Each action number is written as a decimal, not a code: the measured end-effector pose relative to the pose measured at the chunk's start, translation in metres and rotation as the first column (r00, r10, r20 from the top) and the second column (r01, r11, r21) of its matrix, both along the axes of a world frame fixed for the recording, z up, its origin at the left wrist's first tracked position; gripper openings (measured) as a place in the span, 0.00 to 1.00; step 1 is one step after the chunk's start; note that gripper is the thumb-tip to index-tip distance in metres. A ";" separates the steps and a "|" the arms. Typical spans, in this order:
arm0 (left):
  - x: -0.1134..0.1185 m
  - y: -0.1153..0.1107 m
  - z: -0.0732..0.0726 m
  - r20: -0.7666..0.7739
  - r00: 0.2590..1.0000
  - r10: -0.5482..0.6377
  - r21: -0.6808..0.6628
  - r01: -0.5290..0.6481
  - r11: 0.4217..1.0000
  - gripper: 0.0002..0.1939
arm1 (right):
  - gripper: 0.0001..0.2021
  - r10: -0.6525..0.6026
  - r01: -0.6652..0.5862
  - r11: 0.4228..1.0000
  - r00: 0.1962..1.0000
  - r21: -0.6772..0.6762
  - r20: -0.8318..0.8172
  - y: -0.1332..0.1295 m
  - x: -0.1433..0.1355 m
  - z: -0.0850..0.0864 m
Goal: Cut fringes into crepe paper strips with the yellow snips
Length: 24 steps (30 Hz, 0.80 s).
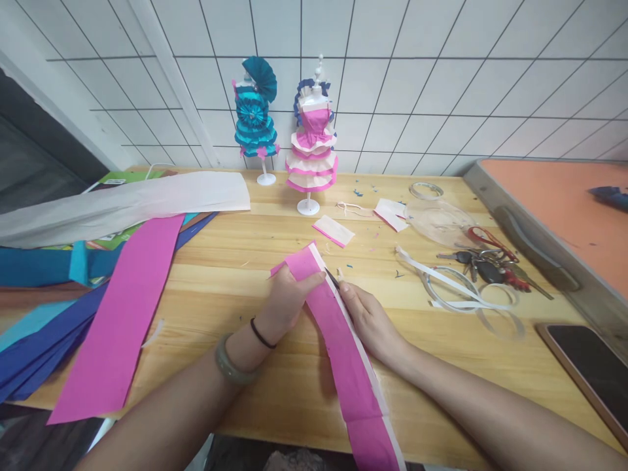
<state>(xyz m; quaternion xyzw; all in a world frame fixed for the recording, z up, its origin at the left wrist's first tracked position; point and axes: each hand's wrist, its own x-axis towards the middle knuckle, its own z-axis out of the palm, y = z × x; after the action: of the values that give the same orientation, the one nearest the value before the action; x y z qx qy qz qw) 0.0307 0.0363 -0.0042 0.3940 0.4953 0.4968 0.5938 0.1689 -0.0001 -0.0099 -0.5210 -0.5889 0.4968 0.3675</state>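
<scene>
A long pink paper strip (343,360) with a white edge runs from the middle of the table down over its front edge. My left hand (288,294) pinches the strip near its upper end, thumb on top. Beside the white edge, my right hand (366,317) is closed round scissors (332,278), whose dark blades point up-left along the strip; their handles are hidden in the hand. Just beyond lies a small white piece with a pink border (333,231). Behind it stands a small mannequin (313,140) in a pink and white layered paper dress.
A second mannequin (255,124) wears teal paper. Coloured paper strips (122,307) cover the left side. On the right lie tape rolls (451,288), keys (483,265), a phone (589,373) and an orange-topped case (554,209). A tiled wall borders the table's back.
</scene>
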 end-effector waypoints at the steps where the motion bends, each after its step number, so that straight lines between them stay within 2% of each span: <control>1: 0.000 0.000 0.000 -0.009 1.000 -0.004 0.004 0.004 1.000 0.09 | 0.19 -0.001 0.001 1.000 1.000 -0.001 -0.012 0.000 0.000 0.000; 8: 0.005 -0.005 -0.003 0.051 0.995 -0.090 0.013 0.089 0.996 0.10 | 0.19 -0.020 0.020 1.000 0.999 -0.003 -0.041 0.000 0.000 0.002; 24: 0.004 -0.005 -0.007 0.081 0.992 -0.096 0.023 0.095 0.995 0.12 | 0.20 -0.035 0.035 0.999 0.999 0.008 -0.011 0.001 0.000 0.000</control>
<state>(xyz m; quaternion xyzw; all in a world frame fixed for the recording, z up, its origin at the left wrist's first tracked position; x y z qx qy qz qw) 0.0346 0.0317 -0.0114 0.4024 0.4463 0.4884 0.6328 0.1684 0.0013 -0.0100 -0.5269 -0.5796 0.4906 0.3818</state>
